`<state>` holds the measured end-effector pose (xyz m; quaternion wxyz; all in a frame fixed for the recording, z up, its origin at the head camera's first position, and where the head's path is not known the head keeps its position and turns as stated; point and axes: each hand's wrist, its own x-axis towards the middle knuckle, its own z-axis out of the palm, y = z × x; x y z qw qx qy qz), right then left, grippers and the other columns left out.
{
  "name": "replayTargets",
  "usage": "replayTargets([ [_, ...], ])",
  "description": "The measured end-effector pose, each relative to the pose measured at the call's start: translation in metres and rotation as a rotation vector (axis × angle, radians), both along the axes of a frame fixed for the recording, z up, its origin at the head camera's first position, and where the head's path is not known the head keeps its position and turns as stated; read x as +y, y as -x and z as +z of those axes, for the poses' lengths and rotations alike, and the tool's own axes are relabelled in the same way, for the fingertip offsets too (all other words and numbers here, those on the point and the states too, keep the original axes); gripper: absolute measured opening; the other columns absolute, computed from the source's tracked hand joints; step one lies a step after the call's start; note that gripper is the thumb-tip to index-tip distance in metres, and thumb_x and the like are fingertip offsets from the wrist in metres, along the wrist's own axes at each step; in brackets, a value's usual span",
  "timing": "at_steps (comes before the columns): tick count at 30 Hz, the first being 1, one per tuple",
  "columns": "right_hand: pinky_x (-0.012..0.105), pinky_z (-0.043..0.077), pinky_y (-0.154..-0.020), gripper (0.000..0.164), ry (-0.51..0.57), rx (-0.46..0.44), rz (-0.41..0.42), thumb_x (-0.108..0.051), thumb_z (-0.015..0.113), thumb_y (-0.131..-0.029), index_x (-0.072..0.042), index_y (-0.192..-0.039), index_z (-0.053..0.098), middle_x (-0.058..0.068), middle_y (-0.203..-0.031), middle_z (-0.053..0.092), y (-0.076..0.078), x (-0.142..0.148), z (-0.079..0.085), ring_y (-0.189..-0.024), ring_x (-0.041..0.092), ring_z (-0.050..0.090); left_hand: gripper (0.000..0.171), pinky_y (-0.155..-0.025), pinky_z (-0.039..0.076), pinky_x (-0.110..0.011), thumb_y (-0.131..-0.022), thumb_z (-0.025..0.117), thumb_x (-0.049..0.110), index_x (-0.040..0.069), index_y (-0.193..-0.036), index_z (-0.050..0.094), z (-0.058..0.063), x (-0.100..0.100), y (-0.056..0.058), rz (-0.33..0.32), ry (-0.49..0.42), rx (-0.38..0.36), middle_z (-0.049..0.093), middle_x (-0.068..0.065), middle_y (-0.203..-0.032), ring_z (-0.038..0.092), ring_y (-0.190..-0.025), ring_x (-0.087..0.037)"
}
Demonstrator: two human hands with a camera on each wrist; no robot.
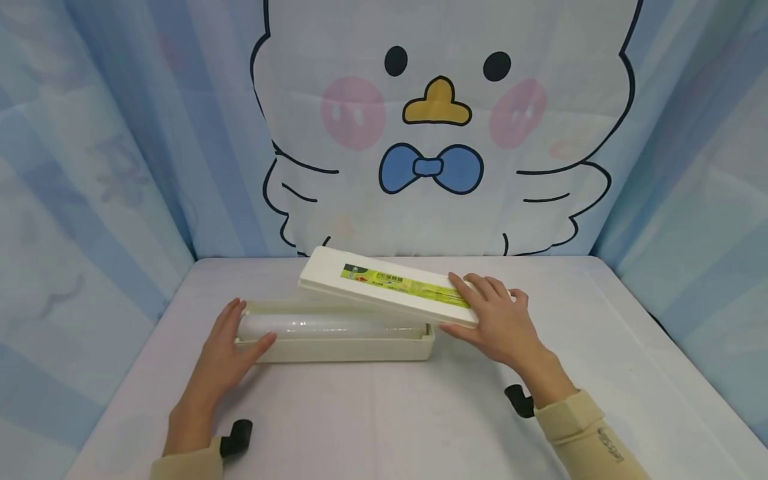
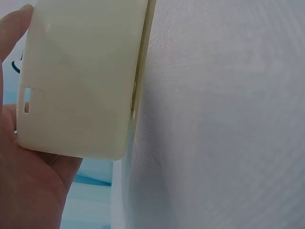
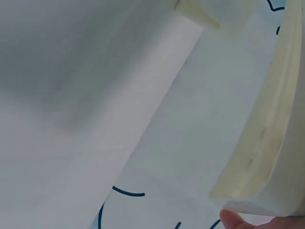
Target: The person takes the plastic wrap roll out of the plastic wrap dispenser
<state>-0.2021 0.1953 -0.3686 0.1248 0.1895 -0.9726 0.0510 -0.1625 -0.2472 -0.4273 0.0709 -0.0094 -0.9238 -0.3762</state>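
Observation:
A long cream cling film box sits on the table with a shiny roll of film in it. My left hand grips its left end, thumb over the front edge and fingers at the back. The left wrist view shows the box's end wall beside the palm. My right hand holds the white lid by its right end, thumb below and fingers on top. Raised over the box, the lid tilts up to the left, its yellow-green label facing up. Its hollow underside appears in the right wrist view.
A white cloth covers the table. Behind it hangs a curtain with a cartoon bird, and blue patterned curtains flank both sides. Black camera mounts show near both sleeves.

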Motion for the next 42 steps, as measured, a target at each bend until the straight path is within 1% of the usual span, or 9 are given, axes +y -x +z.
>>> replayTargets([
  [8, 0.073, 0.030, -0.098, 0.088, 0.016, -0.003, -0.045, -0.063, 0.067, -0.087, -0.020, -0.158, 0.038, 0.017, -0.152, 0.043, -0.005, 0.015, -0.004, -0.137, 0.041, 0.037, 0.094, -0.113, 0.018, -0.069, -0.095, 0.068, 0.046, -0.007, -0.156, 0.021, 0.000, 0.000, -0.001, 0.002, 0.004, -0.007, 0.013, -0.026, -0.164, 0.015, -0.147, -0.050],
  [14, 0.073, 0.029, -0.098, 0.087, 0.037, -0.016, -0.087, -0.066, 0.064, -0.088, -0.019, -0.157, 0.038, 0.018, -0.151, 0.043, -0.010, 0.029, -0.007, -0.135, 0.042, 0.036, 0.097, -0.112, 0.018, -0.069, -0.095, 0.067, 0.048, -0.006, -0.158, 0.017, 0.002, 0.000, -0.001, 0.012, -0.003, -0.046, 0.009, -0.025, -0.165, 0.013, -0.147, -0.050],
  [21, 0.075, 0.028, -0.095, 0.087, 0.044, -0.001, -0.120, -0.065, 0.065, -0.088, -0.018, -0.157, 0.038, 0.018, -0.148, 0.043, -0.013, 0.042, -0.010, -0.133, 0.042, 0.037, 0.098, -0.113, 0.017, -0.069, -0.095, 0.067, 0.049, -0.006, -0.158, 0.016, 0.001, 0.000, 0.000, 0.013, -0.005, -0.060, 0.008, -0.024, -0.165, 0.012, -0.148, -0.050],
  [28, 0.076, 0.027, -0.094, 0.087, 0.056, 0.005, -0.149, -0.064, 0.065, -0.089, -0.016, -0.156, 0.038, 0.020, -0.147, 0.043, -0.019, 0.056, -0.013, -0.132, 0.044, 0.037, 0.099, -0.112, 0.017, -0.070, -0.095, 0.067, 0.050, -0.005, -0.158, 0.015, 0.002, 0.001, -0.001, 0.017, -0.007, -0.075, 0.007, -0.025, -0.165, 0.012, -0.148, -0.050],
  [33, 0.078, 0.026, -0.092, 0.088, 0.063, 0.000, -0.173, -0.065, 0.064, -0.089, -0.015, -0.156, 0.037, 0.021, -0.146, 0.042, -0.022, 0.065, -0.016, -0.130, 0.046, 0.036, 0.098, -0.112, 0.017, -0.071, -0.095, 0.067, 0.050, -0.006, -0.158, 0.016, 0.003, 0.002, -0.001, 0.019, -0.002, -0.073, 0.007, -0.025, -0.165, 0.012, -0.147, -0.051],
  [42, 0.076, 0.028, -0.088, 0.088, 0.072, 0.032, -0.193, -0.065, 0.064, -0.089, -0.016, -0.157, 0.036, 0.020, -0.144, 0.043, -0.026, 0.079, -0.020, -0.127, 0.047, 0.038, 0.097, -0.112, 0.017, -0.071, -0.095, 0.067, 0.048, -0.007, -0.157, 0.017, 0.003, 0.002, -0.002, 0.015, -0.005, -0.063, 0.008, -0.025, -0.165, 0.012, -0.147, -0.051],
])
